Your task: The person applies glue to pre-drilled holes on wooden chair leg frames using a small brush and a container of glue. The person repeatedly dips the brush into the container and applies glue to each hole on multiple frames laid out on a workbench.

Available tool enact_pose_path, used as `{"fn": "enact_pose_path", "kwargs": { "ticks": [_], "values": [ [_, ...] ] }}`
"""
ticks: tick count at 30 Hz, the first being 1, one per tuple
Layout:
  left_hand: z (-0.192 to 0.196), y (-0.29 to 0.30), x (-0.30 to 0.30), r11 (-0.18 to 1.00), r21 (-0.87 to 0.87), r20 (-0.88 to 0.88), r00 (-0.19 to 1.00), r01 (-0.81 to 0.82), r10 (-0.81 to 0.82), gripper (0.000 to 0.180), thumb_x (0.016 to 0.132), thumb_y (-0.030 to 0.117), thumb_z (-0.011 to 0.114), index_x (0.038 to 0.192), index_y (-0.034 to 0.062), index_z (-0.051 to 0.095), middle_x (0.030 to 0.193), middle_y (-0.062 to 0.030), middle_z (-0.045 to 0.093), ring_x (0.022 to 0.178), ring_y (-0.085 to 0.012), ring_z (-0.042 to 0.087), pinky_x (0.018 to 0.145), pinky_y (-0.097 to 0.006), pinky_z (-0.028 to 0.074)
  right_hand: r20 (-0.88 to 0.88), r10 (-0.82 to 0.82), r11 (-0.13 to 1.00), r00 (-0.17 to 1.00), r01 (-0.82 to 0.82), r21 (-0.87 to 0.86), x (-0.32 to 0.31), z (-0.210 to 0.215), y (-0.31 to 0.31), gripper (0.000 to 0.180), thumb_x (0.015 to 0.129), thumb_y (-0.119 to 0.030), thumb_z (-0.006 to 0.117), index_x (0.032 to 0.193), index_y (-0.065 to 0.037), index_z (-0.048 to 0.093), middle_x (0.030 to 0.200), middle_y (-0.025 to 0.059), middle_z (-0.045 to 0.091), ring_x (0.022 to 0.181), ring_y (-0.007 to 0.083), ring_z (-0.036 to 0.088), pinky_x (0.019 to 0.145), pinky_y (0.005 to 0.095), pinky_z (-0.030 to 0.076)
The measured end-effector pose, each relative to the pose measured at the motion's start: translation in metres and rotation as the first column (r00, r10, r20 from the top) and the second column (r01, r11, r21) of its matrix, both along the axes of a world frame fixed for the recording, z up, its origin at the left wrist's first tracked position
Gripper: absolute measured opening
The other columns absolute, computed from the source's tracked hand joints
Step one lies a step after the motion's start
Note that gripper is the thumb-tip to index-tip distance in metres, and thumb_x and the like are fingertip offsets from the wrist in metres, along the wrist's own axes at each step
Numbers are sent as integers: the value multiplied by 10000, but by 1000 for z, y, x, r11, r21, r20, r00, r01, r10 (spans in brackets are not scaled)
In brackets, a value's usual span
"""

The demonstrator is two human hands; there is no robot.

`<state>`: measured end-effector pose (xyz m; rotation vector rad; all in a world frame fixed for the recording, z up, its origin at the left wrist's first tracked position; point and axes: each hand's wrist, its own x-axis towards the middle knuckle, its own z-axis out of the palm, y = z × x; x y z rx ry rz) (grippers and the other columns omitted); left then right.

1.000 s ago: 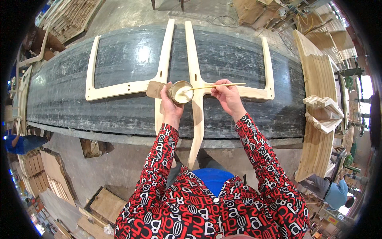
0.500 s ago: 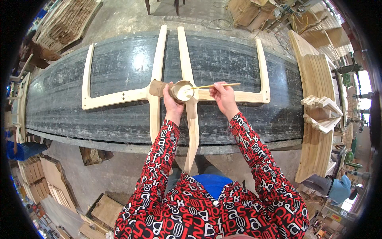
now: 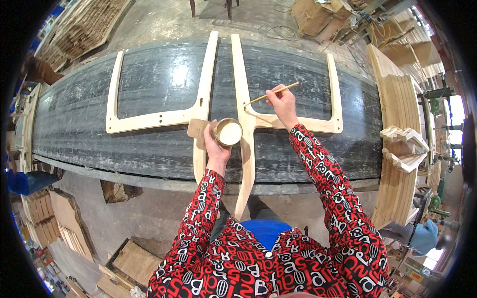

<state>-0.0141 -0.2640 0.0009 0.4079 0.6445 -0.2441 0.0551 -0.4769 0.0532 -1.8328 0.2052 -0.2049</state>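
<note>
Thin stick, held in the right hand, long axis slanting: near end low at the left, touching the right wooden frame, far end raised toward the upper right, past the knuckles. Right fingers pinched together on the stick's middle; tip too small to tell whether bristled or bare. Small round tin of pale paste, mouth facing up, clamped in the left hand, fingers wrapped around its side, thumb side hidden behind the tin. Flat brown wooden piece just beside the tin, partly covered by the left hand.

Right wooden frame lying flat on the dark surface, long rail running away from the body, cross arm reaching right to a shorter upright. Left wooden frame mirrored just beside it, long rails nearly parallel, a narrow gap between. Near ends of both rails overhanging the surface edge, above the floor.

Stack of curved wooden parts at the right edge, bent by the lens. Patterned red sleeves filling the lower edge. More wood stacks at the rims, blurred and cut off.
</note>
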Motion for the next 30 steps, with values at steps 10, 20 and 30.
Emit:
{"fn": "enact_pose_path", "kwargs": {
  "ticks": [10, 20, 30],
  "values": [
    [13, 18, -25, 999, 50, -59, 998, -17, 20, 415, 892, 441, 472, 1182, 152, 535, 1150, -55, 591, 1075, -224, 580, 893, -402, 486, 50, 308, 890, 950, -269, -367, 7, -2, 22, 146, 835, -139, 627, 800, -24, 544, 649, 115, 547, 573, 228, 559, 556, 326, 454],
    [6, 34, -28, 998, 13, 25, 998, -60, 60, 418, 907, 433, 437, 1186, 130, 509, 1154, -96, 588, 1055, -295, 587, 876, -580, 479, -20, 569, 667, 822, -475, -574, 18, 10, 33, 190, 848, -175, 594, 773, -26, 503, 665, 160, 530, 667, 340, 566, 603, 413, 454],
    [16, 28, -49, 989, -9, 93, 984, -149, 150, 404, 913, 419, 426, 1180, 126, 501, 1150, -110, 584, 1049, -320, 584, 866, -620, 467, -54, 603, 645, 796, -526, -555, 22, 8, 34, 171, 840, -162, 602, 779, -30, 512, 680, 164, 548, 664, 359, 574, 607, 417, 460]
  ]
}}
